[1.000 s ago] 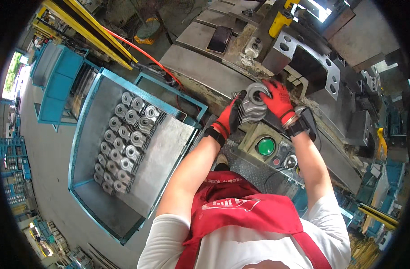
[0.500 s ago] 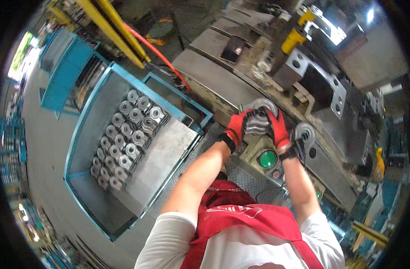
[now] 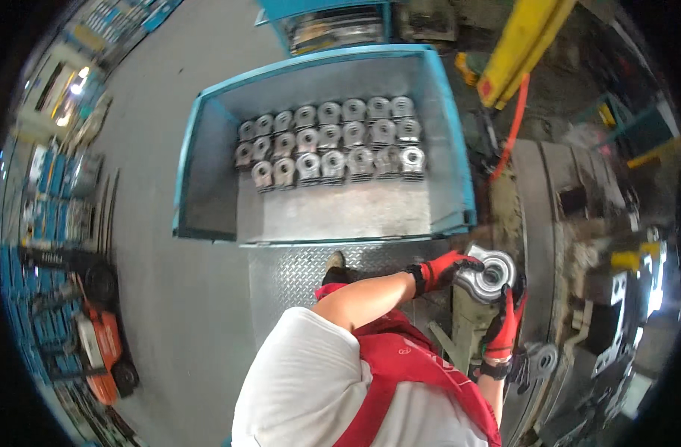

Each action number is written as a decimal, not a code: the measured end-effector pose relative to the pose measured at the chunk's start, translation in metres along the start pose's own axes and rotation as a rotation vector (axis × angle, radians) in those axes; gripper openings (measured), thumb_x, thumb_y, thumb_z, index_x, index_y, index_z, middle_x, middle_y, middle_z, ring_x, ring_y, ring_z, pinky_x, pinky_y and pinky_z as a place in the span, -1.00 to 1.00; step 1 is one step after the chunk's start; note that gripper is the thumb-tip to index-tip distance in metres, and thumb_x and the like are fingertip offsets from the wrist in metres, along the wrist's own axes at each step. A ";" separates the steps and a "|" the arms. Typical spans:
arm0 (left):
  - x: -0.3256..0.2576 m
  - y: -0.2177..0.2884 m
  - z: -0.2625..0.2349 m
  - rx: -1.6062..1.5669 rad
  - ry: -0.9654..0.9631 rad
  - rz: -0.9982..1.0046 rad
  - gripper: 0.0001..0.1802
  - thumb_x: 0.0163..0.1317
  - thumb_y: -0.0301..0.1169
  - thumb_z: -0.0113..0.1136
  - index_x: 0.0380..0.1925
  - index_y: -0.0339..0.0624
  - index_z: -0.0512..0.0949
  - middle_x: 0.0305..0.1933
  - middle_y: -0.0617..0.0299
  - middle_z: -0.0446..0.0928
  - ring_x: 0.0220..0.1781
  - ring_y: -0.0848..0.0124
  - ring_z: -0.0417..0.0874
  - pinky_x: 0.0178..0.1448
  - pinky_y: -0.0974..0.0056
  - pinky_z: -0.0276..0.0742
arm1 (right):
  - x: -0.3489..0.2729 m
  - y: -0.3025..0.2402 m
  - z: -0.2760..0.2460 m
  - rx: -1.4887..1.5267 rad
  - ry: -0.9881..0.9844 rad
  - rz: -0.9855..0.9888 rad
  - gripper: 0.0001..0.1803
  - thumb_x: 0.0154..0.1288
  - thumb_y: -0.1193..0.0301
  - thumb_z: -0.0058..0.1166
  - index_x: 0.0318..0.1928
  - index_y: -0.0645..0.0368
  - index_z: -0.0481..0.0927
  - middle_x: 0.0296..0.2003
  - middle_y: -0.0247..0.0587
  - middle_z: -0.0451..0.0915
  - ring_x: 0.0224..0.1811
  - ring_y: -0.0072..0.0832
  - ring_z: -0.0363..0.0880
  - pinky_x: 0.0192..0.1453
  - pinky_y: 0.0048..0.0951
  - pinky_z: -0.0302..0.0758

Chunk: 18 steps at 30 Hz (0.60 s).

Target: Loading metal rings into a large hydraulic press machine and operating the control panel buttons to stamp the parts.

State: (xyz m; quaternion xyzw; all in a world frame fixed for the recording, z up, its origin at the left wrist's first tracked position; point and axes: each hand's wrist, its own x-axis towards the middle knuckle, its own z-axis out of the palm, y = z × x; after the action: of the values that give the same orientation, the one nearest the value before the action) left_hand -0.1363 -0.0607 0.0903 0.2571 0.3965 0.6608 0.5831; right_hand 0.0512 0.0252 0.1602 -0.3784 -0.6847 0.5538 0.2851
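Both my red-and-black gloved hands hold one grey metal casting (image 3: 491, 273) with a round bore, at the right of the view. My left hand (image 3: 443, 270) grips its left side and my right hand (image 3: 506, 325) supports it from below. The casting hangs between the press machine (image 3: 609, 298) on the right and a blue steel bin (image 3: 452, 134). Inside the bin, several similar castings (image 3: 333, 149) stand in three neat rows against the far wall. Its near half shows a bare metal floor.
A second casting (image 3: 540, 360) lies on the machine just below my right hand. A checker-plate platform (image 3: 295, 276) is under my feet. Yellow guard bars (image 3: 519, 45) and an orange hose (image 3: 513, 127) run at top right. An orange pallet truck (image 3: 102, 343) stands at the left.
My view has swung left from the machine toward the blue bin. The casting stays in both hands and has come away from the green-button panel, toward the bin side.
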 end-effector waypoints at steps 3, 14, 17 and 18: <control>-0.069 0.047 -0.041 -0.276 0.257 -0.014 -0.73 0.24 -0.37 0.00 -0.12 -0.23 0.52 -0.12 0.20 0.56 -0.10 0.42 0.57 0.03 0.30 0.46 | 0.002 0.013 0.044 0.033 -0.169 0.022 -0.53 0.34 0.28 -0.15 0.20 0.21 0.30 0.25 -0.03 0.17 0.32 -0.34 0.13 0.32 -0.23 0.08; -0.296 -0.007 -0.375 -0.928 1.011 0.290 -0.59 0.14 -0.24 0.12 -0.03 -0.16 0.45 -0.02 0.13 0.52 -0.06 0.24 0.58 -0.01 0.18 0.55 | -0.034 0.025 0.250 -0.306 -0.654 0.504 -0.55 0.19 0.34 0.09 0.05 0.31 0.42 -0.02 -0.12 0.50 0.03 -0.41 0.44 0.13 -0.44 0.32; -0.340 0.002 -0.451 -0.886 1.120 0.426 -0.53 0.13 -0.21 0.12 0.02 -0.18 0.41 0.05 0.11 0.47 -0.01 0.21 0.56 0.05 0.14 0.52 | -0.059 0.041 0.295 -0.398 -0.772 0.647 -0.54 0.19 0.31 0.10 0.06 0.29 0.42 -0.01 -0.12 0.50 0.02 -0.37 0.46 0.11 -0.42 0.35; -0.355 -0.008 -0.482 -0.882 1.150 0.464 -0.51 0.13 -0.19 0.11 0.04 -0.17 0.40 0.04 0.12 0.48 0.01 0.21 0.54 0.08 0.12 0.50 | -0.067 0.048 0.307 -0.390 -0.787 0.684 -0.54 0.19 0.32 0.10 0.06 0.29 0.42 -0.01 -0.12 0.51 0.02 -0.38 0.46 0.11 -0.42 0.35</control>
State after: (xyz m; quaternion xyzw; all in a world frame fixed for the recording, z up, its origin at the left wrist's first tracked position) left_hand -0.4518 -0.5145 -0.1391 -0.3076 0.2730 0.8937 0.1793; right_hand -0.1511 -0.1927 0.0466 -0.3893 -0.6675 0.5775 -0.2633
